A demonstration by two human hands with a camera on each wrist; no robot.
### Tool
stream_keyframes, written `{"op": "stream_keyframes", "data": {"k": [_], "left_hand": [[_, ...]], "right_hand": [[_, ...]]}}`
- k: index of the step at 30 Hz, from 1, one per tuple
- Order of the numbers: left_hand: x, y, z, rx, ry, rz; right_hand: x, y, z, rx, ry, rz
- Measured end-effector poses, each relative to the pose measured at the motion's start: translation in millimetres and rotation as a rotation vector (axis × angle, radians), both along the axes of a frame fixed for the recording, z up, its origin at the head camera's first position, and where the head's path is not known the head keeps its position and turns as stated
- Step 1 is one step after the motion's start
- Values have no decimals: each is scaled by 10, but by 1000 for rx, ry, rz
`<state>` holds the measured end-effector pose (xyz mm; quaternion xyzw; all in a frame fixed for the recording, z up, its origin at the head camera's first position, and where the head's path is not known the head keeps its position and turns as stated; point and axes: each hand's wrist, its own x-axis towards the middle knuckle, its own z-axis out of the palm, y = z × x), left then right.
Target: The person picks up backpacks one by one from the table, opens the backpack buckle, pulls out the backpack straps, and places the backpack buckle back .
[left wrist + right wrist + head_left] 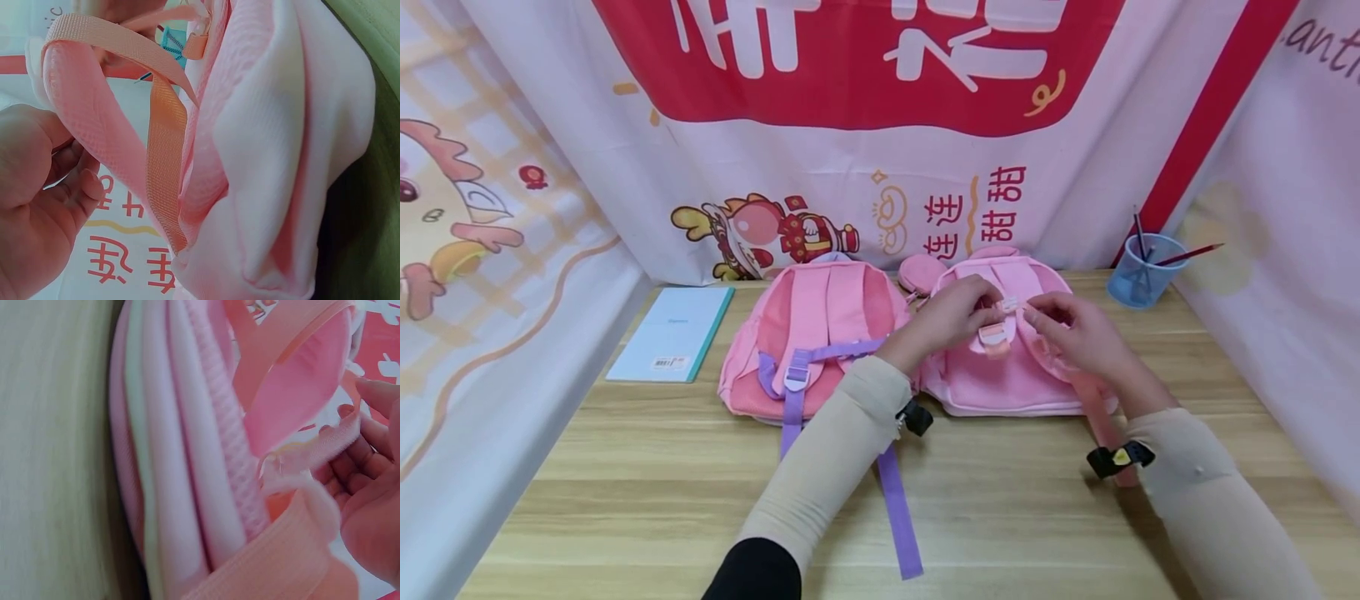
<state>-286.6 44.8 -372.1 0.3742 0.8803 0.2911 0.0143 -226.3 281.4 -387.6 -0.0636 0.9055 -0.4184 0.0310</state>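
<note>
A pink backpack (992, 383) lies on the table, its shoulder straps facing up. My left hand (958, 317) grips one padded shoulder strap (100, 106) beside a white buckle (1009, 305); some of its fingers are hidden behind the strap. My right hand (1078, 329) pinches a thin pink strap (331, 447) between thumb and fingers, just right of that buckle. Below the left fingertips hangs a white strap adjuster (992, 335). An orange webbing strap (167, 156) loops off the padded strap, and another orange strap hangs under the right wrist.
A second pink backpack (808, 308) with purple straps (898, 517) lies to the left, touching my left forearm. A round pink pouch (921, 275) sits between the bags. Farther left is a light blue notebook (670, 333). At the back right stands a blue cup (1142, 279) with pencils.
</note>
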Motion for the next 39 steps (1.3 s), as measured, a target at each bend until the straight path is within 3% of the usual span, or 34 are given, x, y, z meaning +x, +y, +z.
{"op": "stream_keyframes", "data": {"k": [4,12,19,30,39], "left_hand": [[-8,6,-11,17,4,2],[-3,8,-23,23,-18,25],[-3,-2,-68,36,-1,18],[-1,-11,-34,49,-17,27],[-13,-28,-44,96,-64,14]], "right_hand": [[3,-15,74,-87,-67,-38],[-31,-120,183,-281,-282,-103],[-40,-164,150,-326,-288,-126],[-99,-267,147,-362,-259,-151],[-128,-252,112,-646,-415,-200]]}}
